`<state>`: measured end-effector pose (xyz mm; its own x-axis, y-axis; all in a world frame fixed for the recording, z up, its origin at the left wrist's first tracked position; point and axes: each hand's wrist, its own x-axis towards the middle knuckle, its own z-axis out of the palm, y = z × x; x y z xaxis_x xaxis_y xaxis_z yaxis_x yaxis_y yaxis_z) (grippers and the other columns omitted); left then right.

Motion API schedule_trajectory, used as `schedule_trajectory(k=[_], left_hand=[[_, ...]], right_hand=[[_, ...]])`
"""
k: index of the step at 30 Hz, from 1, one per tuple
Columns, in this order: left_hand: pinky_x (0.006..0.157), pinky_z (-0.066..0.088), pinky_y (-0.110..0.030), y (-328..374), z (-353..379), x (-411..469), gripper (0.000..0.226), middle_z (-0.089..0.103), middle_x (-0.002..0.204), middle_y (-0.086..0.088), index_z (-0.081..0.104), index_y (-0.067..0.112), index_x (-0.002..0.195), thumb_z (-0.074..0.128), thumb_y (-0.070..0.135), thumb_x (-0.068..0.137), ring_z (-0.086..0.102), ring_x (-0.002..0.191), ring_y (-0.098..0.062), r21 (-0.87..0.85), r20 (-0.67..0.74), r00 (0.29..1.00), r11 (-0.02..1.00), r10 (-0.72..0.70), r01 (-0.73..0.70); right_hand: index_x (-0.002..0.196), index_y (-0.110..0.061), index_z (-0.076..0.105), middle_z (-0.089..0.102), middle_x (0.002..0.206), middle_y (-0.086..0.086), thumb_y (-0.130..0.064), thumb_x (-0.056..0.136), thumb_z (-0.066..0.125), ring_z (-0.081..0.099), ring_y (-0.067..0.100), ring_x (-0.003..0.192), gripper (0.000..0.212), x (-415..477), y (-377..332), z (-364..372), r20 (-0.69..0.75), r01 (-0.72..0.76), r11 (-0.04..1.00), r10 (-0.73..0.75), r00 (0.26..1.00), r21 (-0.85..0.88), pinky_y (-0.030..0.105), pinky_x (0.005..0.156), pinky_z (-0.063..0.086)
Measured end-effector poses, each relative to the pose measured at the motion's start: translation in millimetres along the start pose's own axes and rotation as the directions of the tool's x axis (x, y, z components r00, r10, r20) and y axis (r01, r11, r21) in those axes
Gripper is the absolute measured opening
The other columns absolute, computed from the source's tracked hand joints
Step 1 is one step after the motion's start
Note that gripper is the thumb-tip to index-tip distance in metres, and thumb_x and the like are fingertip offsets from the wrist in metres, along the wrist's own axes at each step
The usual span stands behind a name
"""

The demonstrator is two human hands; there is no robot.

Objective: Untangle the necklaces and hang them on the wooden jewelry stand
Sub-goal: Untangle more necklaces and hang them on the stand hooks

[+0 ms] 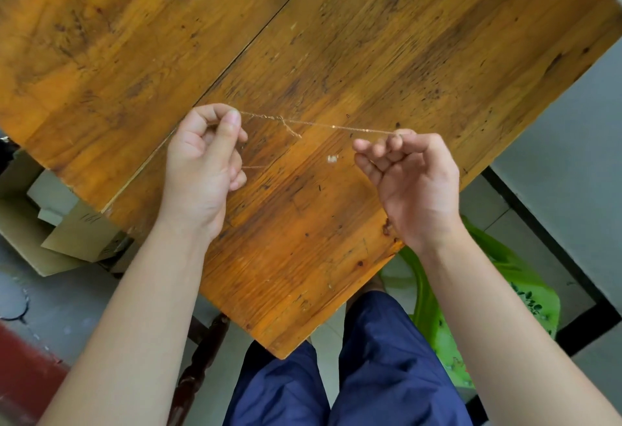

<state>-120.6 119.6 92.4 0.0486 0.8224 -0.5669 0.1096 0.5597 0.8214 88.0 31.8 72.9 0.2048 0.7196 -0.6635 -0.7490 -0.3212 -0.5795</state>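
The left hand (pixel 205 156) and the right hand (pixel 410 176) each pinched the thin necklace (pixel 336 126), pulled straight above the table (pixel 370 38); a small knot (pixel 286 122) sat in it; no stand showed; the hanging looked not yet done.

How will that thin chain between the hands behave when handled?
Likely floppy: the chain runs straight only where the left hand and right hand pull it; a loose strand droops by the tangle. Probably very light and snag-prone, being so thin.
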Motion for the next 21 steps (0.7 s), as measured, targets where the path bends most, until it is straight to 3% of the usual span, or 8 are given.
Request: schedule_trajectory(k=[4,8,9,11,13,15,19,21], left_hand=[[0.053,0.034,-0.023,-6,7,0,0.004,0.046,0.066,0.008,0.059,0.02,0.098,0.056,0.021,0.1,0.035,0.054,-0.007,0.074,-0.035,0.998,0.996,0.044,-0.041],[0.066,0.046,-0.025,-6,9,-2,0.006,0.044,0.058,0.01,0.06,0.017,0.101,0.054,0.02,0.101,0.039,0.055,-0.007,0.059,-0.049,0.998,0.997,0.045,-0.042],[0.067,0.048,-0.026,-5,9,-3,0.006,0.041,0.055,0.009,0.06,0.016,0.101,0.054,0.019,0.101,0.037,0.053,-0.008,0.022,-0.039,0.999,0.999,0.035,-0.035],[0.06,0.048,-0.027,-4,11,-4,0.007,0.039,0.053,0.01,0.062,0.015,0.102,0.057,0.02,0.1,0.036,0.051,-0.007,-0.005,-0.024,0.999,1.0,0.021,-0.021],[0.049,0.04,-0.026,-7,12,-3,0.007,0.041,0.055,0.012,0.065,0.018,0.098,0.061,0.023,0.097,0.036,0.05,-0.006,0.111,-0.044,0.998,0.993,0.05,-0.045],[0.05,0.036,-0.025,-15,10,0,0.006,0.041,0.058,0.011,0.069,0.022,0.094,0.063,0.025,0.095,0.035,0.053,-0.006,0.294,-0.064,0.99,0.951,0.122,-0.098],[0.056,0.038,-0.022,-26,5,7,0.008,0.039,0.059,0.007,0.071,0.021,0.093,0.064,0.025,0.094,0.035,0.053,-0.005,0.511,-0.092,0.968,0.846,0.233,-0.155],[0.052,0.036,-0.019,-28,5,8,0.008,0.036,0.054,0.011,0.07,0.022,0.092,0.064,0.025,0.094,0.034,0.047,-0.005,0.598,-0.083,0.966,0.787,0.244,-0.148]], right_hand=[[0.069,-0.016,0.053,0.029,0.058,-0.002,-0.024,0.083,0.047,0.05,0.018,0.06,0.016,-2,-5,5,-0.047,-0.028,0.998,0.031,0.998,0.063,0.034,0.078,0.048],[0.08,-0.019,0.066,0.021,0.056,-0.005,-0.023,0.094,0.053,0.033,0.014,0.05,0.02,-1,-4,4,-0.099,-0.044,0.97,0.02,0.995,-0.241,0.034,0.072,0.051],[0.082,-0.02,0.069,0.029,0.054,-0.008,-0.021,0.098,0.054,0.038,0.012,0.049,0.022,0,-2,2,-0.126,-0.038,0.918,-0.014,0.992,-0.396,0.035,0.07,0.052],[0.085,-0.022,0.071,0.055,0.064,-0.012,-0.023,0.099,0.056,0.056,0.004,0.056,0.02,2,3,-3,-0.138,0.0,0.709,-0.137,0.981,-0.705,0.035,0.068,0.056],[0.084,-0.029,0.071,0.066,0.078,-0.011,-0.029,0.097,0.06,0.06,-0.004,0.07,0.017,3,10,-10,-0.078,0.05,0.459,-0.256,0.964,-0.887,0.018,0.069,0.05],[0.084,-0.033,0.07,0.067,0.084,-0.007,-0.033,0.095,0.061,0.057,-0.005,0.077,0.015,3,12,-14,-0.024,0.06,0.278,-0.289,0.957,-0.959,0.009,0.066,0.041],[0.081,-0.026,0.071,0.065,0.084,-0.004,-0.035,0.091,0.061,0.06,0.013,0.077,0.017,0,11,-18,-0.014,0.034,0.14,-0.324,0.946,-0.99,0.031,0.068,0.052],[0.082,-0.025,0.071,0.061,0.081,-0.003,-0.037,0.089,0.062,0.059,0.018,0.074,0.017,-3,13,-19,0.046,0.041,-0.02,-0.346,0.937,-0.999,0.034,0.063,0.053]])
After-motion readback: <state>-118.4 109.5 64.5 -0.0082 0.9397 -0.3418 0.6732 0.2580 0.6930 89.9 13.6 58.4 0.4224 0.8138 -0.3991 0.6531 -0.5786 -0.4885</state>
